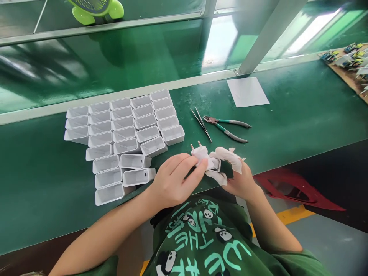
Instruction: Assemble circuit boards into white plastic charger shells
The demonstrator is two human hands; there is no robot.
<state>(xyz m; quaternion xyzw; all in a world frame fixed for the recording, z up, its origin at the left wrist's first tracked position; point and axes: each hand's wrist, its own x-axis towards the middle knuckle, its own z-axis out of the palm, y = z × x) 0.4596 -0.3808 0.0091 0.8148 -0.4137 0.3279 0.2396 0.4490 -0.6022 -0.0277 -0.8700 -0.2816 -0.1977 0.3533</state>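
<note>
Near the table's front edge, my left hand (175, 178) pinches a white two-pin plug piece (202, 152), its metal pins pointing up and away from me. My right hand (237, 172), with white coverings on its fingers, grips a white plastic housing (215, 165) from the other side. The plug piece and the housing meet between the hands; whether they are joined I cannot tell. Just beyond the hands lie metal tweezers (202, 124) and diagonal cutters (227, 128) with green and grey handles.
Several white open housings (123, 134) stand in packed rows to the left. A white sheet (247, 92) lies at the back right, and small parts on a brown board (349, 63) sit at the far right. A grey post (270, 38) rises behind. A green fan (96, 9) stands beyond.
</note>
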